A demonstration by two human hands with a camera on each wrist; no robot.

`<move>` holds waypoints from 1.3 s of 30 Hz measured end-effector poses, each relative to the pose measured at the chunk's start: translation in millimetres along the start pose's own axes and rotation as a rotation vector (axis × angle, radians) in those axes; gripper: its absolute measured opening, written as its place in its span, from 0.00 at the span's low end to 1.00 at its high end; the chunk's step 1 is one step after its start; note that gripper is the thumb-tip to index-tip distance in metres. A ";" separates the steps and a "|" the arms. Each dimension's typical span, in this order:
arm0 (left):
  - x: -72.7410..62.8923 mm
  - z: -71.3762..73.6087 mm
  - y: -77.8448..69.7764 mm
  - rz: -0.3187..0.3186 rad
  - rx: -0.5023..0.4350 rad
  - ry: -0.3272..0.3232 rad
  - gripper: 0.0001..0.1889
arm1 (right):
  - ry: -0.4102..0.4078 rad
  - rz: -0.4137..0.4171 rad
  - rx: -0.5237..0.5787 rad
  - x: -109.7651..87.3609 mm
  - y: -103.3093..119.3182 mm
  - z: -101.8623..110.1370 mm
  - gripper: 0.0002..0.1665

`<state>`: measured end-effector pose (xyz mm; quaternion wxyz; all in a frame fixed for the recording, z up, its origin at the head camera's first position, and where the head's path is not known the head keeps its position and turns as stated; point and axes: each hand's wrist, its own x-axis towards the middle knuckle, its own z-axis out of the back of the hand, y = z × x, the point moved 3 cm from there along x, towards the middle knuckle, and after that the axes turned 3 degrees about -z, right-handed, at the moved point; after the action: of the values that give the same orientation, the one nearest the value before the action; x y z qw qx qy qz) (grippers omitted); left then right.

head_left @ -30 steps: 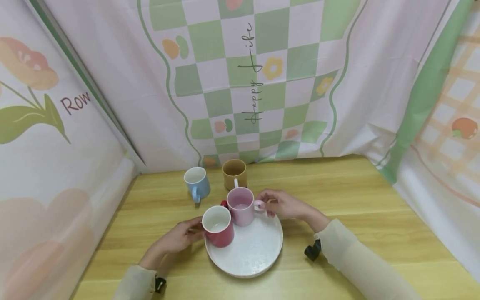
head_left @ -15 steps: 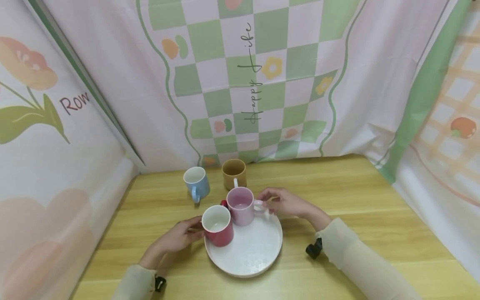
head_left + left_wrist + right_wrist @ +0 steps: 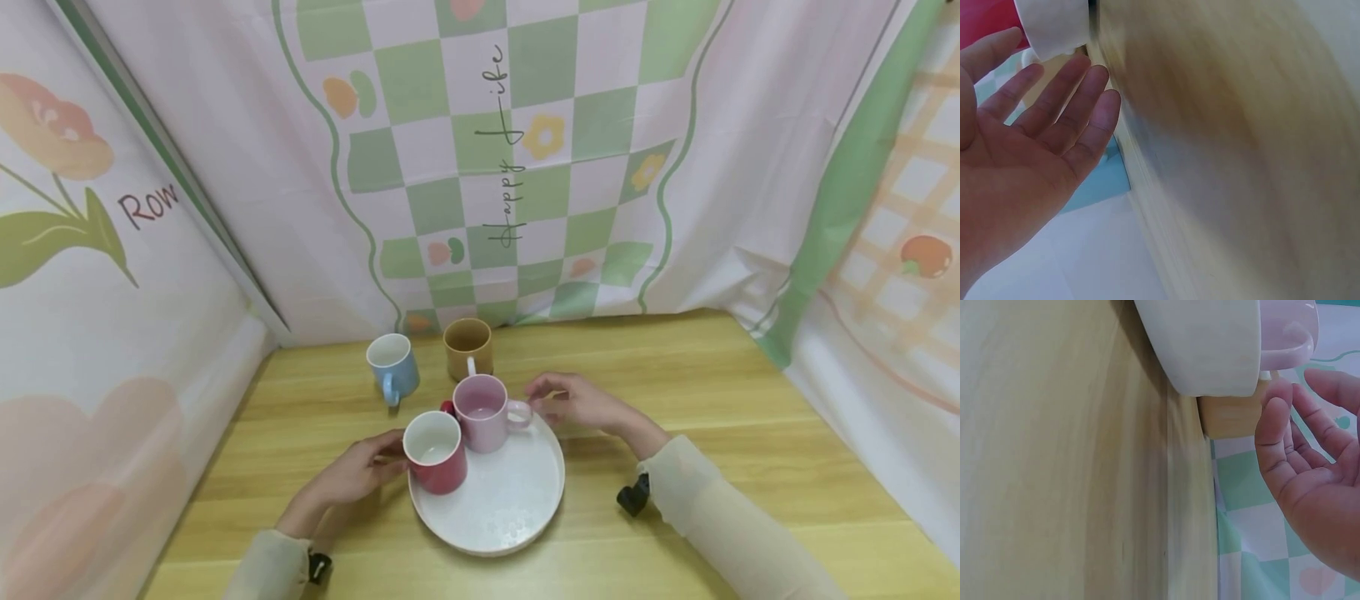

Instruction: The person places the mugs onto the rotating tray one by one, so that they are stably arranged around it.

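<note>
A red mug (image 3: 437, 461) with a white inside stands upright on the left part of the round white tray (image 3: 498, 517). Close behind it, a pink mug (image 3: 483, 421) stands at the tray's back, its handle pointing right. My left hand (image 3: 351, 473) is at the red mug's left side; in the left wrist view its fingers (image 3: 1079, 109) are spread and the thumb tip is at the red wall, contact unclear. To the right of the pink handle, my right hand (image 3: 581, 403) holds nothing. Its fingers (image 3: 1272, 428) are loosely bent, just off the handle.
A blue mug (image 3: 394, 368) and a mustard-brown mug (image 3: 468, 346) stand on the wooden table (image 3: 660, 367) behind the tray. Printed curtains (image 3: 540, 192) hang at the table's back and on both sides.
My right hand has let go of the pink mug's handle and drawn slightly right. The left hand and the mugs look nearly unmoved.
</note>
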<state>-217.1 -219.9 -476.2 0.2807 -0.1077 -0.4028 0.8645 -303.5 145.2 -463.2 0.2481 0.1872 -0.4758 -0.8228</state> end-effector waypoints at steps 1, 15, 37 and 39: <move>0.0 0.2 0.1 0.003 -0.002 -0.002 0.26 | 0.000 0.000 -0.003 0.0 -0.6 0.3 0.21; 0.2 5.2 3.3 0.020 0.012 -0.072 0.24 | 0.026 -0.002 -0.102 -3.4 -5.1 -1.5 0.16; 0.0 10.8 5.5 0.168 0.029 -0.194 0.24 | 0.079 0.040 -0.148 -6.6 -6.4 -3.3 0.25; -0.2 11.0 5.3 0.185 0.028 -0.207 0.24 | 0.081 0.042 -0.142 -7.5 -7.3 -2.7 0.25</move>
<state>-223.6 -229.8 -473.0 0.1583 -0.0506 -0.4057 0.8988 -297.6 150.8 -470.4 0.2969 0.1924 -0.4095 -0.8409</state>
